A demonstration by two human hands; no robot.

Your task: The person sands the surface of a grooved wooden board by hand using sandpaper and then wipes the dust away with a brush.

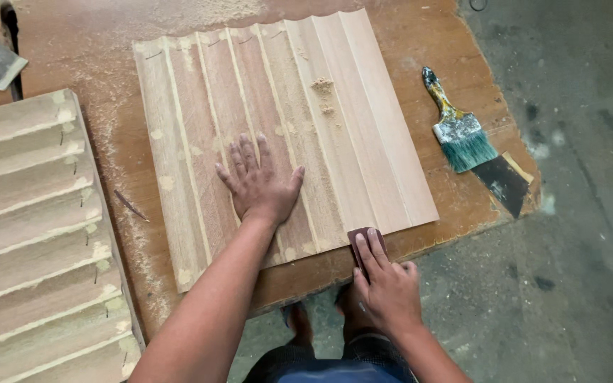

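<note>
Left hand (260, 184) flat on ridged wood panel (278, 135), fingers spread wide, palm down. Panel lies in middle of brown board (455, 206) on floor. Right hand (386, 284) presses small dark sandpaper piece (358, 235) on near edge of panel, two fingers straight on top, other fingers curled. Little sawdust heap (323, 86) sits far on panel. Paintbrush (459, 128) with blue-green bristles lies right of panel, apart. Second ridged panel (37, 241) lies left. Thin nail (130, 206) between two panels.
</note>
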